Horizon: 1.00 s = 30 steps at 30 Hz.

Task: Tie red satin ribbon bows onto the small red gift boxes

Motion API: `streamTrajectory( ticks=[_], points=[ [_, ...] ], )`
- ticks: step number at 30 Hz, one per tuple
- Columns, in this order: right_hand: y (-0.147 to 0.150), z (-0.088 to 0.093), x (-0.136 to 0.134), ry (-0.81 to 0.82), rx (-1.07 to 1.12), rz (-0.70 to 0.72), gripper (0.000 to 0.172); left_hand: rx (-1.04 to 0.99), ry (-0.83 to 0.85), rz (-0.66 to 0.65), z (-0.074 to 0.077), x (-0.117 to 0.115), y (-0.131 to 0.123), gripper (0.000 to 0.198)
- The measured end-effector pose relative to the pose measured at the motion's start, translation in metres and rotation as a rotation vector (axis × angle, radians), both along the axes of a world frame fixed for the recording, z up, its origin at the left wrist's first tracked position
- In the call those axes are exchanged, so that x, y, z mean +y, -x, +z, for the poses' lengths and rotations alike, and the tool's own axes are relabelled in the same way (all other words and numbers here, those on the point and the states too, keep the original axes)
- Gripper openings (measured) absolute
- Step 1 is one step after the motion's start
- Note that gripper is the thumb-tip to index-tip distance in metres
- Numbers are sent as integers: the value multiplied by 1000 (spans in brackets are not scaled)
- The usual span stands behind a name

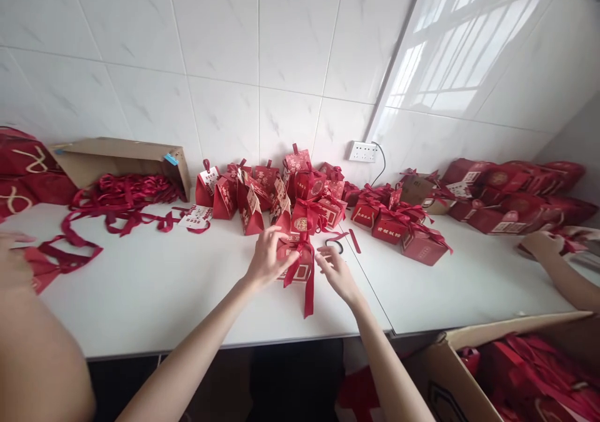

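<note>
In front of me on the white table sits a small red gift box (285, 273) with gold print. A dark red ribbon (308, 297) is tied round it, one tail hanging over the front onto the tabletop. My left hand (270, 261) curves round the box's upper left side, its thumb across the front by the bow and its fingers at the top edge. On the right side, my right hand (338, 275) is open, fingers bent and apart, its fingertips close beside the ribbon. Whether they touch it I cannot tell. Directly behind stand more ribboned red boxes (300, 223).
Tent-shaped red boxes (225, 198) line the wall. Loose ribbons (131, 190) spill from a tipped carton (124, 149). Finished-looking boxes (424, 244) stand right. Other people's hands (541, 244) work at both sides. A carton (462, 372) of red boxes sits below the table edge.
</note>
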State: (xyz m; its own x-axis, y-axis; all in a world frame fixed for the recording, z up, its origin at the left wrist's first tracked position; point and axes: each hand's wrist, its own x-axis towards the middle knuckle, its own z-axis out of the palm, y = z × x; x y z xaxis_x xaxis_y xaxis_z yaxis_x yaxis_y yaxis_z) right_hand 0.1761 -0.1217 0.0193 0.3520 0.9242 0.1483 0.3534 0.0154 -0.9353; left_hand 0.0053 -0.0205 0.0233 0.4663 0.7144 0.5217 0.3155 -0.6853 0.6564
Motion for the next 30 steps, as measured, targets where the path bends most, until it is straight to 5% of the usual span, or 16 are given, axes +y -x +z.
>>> streamTrajectory(
  ticks=[3, 6, 12, 20, 30],
  points=[
    [-1, 9, 21, 38, -20, 11, 45, 119, -76, 34, 6, -17, -9, 28],
    [-8, 14, 31, 115, 4, 60, 39, 94, 45, -52, 13, -18, -9, 14],
    [-35, 29, 27, 243, 185, 265, 48, -409, 687, -192, 42, 6, 16, 22],
    [-36, 85, 32, 106, 421, 337, 44, -926, 1066, -256, 98, 25, 20, 12],
    [-5, 119, 55, -125, 605, 293, 25, -817, 940, -458, 125, 21, -18, 27]
  ],
)
